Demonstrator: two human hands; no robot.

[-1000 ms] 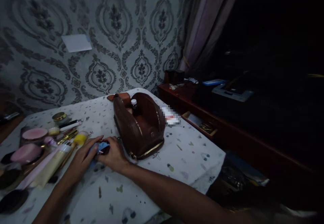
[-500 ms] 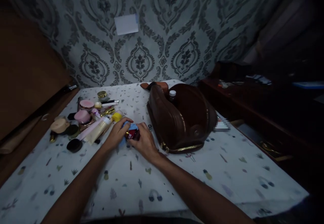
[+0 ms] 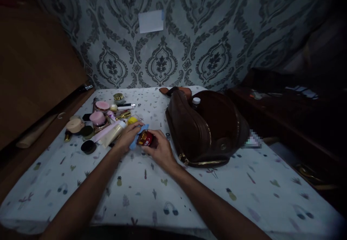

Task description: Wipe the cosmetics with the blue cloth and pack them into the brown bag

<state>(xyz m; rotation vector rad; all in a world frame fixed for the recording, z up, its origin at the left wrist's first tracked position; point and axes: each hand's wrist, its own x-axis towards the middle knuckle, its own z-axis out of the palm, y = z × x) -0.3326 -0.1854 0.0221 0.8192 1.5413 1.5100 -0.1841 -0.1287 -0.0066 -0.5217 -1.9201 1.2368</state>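
My right hand (image 3: 162, 149) is closed round a small red jar (image 3: 145, 138) with a gold band, held tilted just above the table. In my left hand (image 3: 130, 136) is a light blue cloth (image 3: 133, 145), pressed against the jar's left side. A yellow round item (image 3: 132, 119) lies just beyond my left fingers. To the right of my right hand stands an open brown bag (image 3: 189, 135), with a white-capped bottle (image 3: 196, 102) showing in its opening.
Several cosmetics lie at the left, among them a cream tube (image 3: 112, 135), a pink jar (image 3: 97, 118) and a black lid (image 3: 88, 146). A patterned cloth covers the table (image 3: 141, 196). A wooden panel (image 3: 40, 73) stands at the left, a dark red cabinet (image 3: 260, 106) at the right.
The red jar has turned and tilted, so more of it shows. The blue cloth has shifted to its left side. The whole view has swung slightly left.
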